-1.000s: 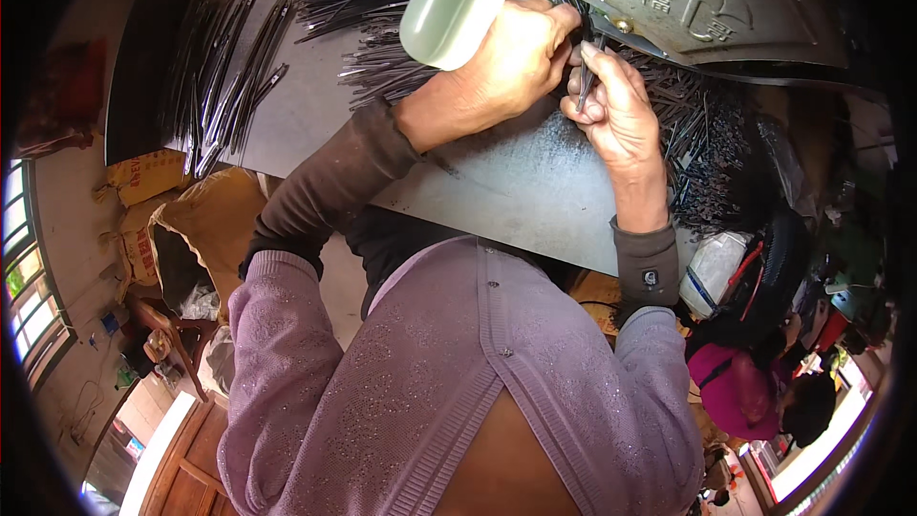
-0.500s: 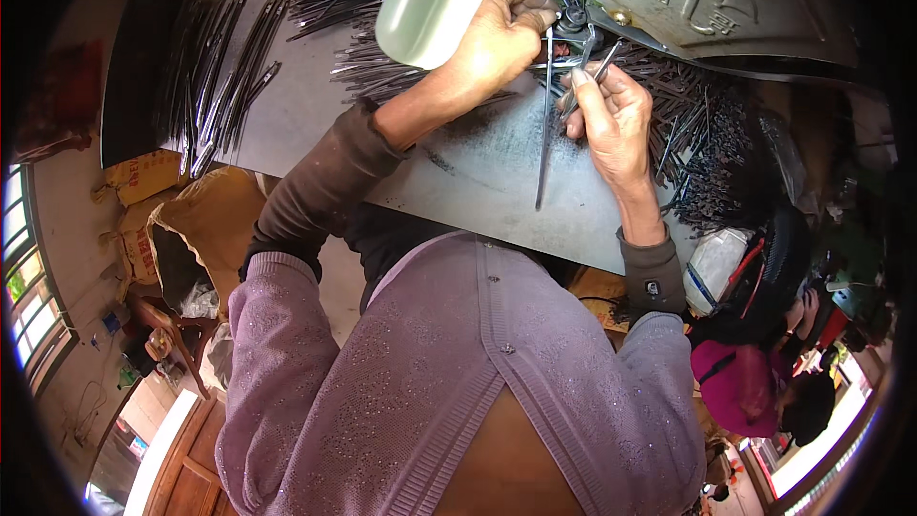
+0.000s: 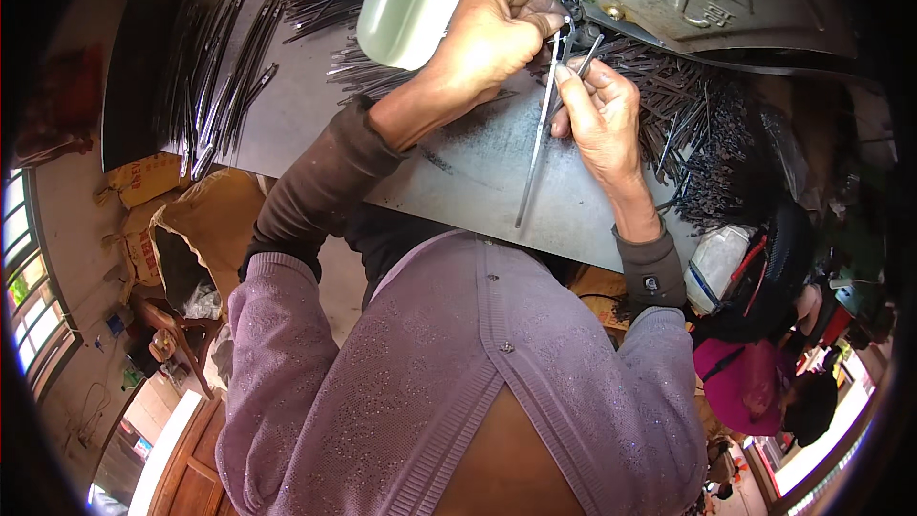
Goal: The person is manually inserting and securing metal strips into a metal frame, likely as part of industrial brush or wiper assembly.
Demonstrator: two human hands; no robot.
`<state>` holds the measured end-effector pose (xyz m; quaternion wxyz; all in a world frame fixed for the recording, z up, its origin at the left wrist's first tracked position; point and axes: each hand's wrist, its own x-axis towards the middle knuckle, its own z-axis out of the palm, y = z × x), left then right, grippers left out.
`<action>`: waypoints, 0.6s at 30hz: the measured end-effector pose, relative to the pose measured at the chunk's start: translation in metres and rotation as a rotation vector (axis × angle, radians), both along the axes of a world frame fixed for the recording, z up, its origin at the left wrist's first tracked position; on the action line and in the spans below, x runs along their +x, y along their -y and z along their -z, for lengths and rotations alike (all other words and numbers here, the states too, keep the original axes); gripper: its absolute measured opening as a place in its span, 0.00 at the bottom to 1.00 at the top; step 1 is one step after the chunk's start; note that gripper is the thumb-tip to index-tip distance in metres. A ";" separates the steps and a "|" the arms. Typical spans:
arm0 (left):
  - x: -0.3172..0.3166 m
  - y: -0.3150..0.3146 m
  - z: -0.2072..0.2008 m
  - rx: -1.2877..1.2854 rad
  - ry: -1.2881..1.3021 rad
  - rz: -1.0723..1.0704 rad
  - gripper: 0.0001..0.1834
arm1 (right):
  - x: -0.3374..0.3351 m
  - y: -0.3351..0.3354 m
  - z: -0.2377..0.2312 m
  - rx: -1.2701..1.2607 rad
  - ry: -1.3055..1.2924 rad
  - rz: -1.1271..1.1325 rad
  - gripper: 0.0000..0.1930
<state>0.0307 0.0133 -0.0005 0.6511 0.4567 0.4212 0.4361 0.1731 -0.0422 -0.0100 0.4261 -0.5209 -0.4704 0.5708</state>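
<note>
The fingertips of my left hand [image 3: 492,29] are pinched on the upper end of a thin metal rod [image 3: 535,158], which looks like an umbrella rib. It slants down over the grey metal tabletop [image 3: 468,186]. Just to the right, my right hand [image 3: 607,119] is closed around one or more short, dark metal strips [image 3: 590,55]; how many is hidden by its fingers. The two hands are close together, right under a small dark machine part [image 3: 585,29]. Where the rod meets the strips, the parts overlap and I cannot make out whether they are joined.
An embossed metal cover [image 3: 688,0] overhangs the work spot, and a pale green curved piece [image 3: 411,5] stands above my left hand. Dark strips are heaped [image 3: 712,148] on the right; bundled rods [image 3: 224,86] lie at the left. A person in a pink top [image 3: 740,387] is at lower right.
My right hand has moved slightly left and up, bringing its strips against the rod. The rod's lower end has swung left and nearer to me. My left hand keeps its pinch.
</note>
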 end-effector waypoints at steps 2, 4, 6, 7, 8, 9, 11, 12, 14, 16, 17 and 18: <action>0.001 -0.002 0.003 0.099 -0.021 0.019 0.05 | 0.002 -0.001 -0.004 0.004 -0.008 -0.027 0.05; 0.001 -0.002 0.002 0.133 -0.043 -0.002 0.05 | 0.002 -0.002 -0.004 0.003 -0.027 -0.019 0.05; 0.004 -0.004 0.001 0.166 -0.067 -0.023 0.06 | 0.002 -0.005 -0.002 -0.028 -0.072 0.004 0.05; 0.005 -0.005 0.001 0.203 -0.074 -0.044 0.06 | 0.003 -0.006 -0.002 -0.028 -0.073 0.003 0.05; 0.007 -0.007 0.000 0.240 -0.079 -0.063 0.06 | 0.004 -0.008 -0.003 -0.028 -0.106 0.012 0.05; 0.007 -0.009 0.002 0.240 -0.079 -0.063 0.06 | 0.005 -0.010 -0.003 -0.028 -0.139 0.021 0.05; 0.009 -0.012 0.005 0.211 -0.080 -0.086 0.07 | 0.005 -0.013 -0.003 -0.044 -0.149 0.006 0.05; 0.008 -0.012 0.005 0.211 -0.081 -0.085 0.07 | 0.004 -0.013 -0.002 -0.027 -0.136 0.011 0.05; 0.006 -0.013 0.004 0.187 -0.126 -0.047 0.06 | 0.004 -0.013 0.004 0.024 -0.097 0.005 0.05; 0.005 -0.012 0.002 0.179 -0.150 -0.041 0.06 | 0.002 -0.012 0.006 0.025 -0.075 0.028 0.05; 0.004 -0.011 0.001 0.170 -0.172 -0.034 0.06 | 0.001 -0.011 0.006 0.025 -0.052 0.053 0.05; 0.006 -0.010 0.002 0.197 -0.131 -0.065 0.05 | 0.000 -0.010 0.008 0.053 -0.040 0.050 0.05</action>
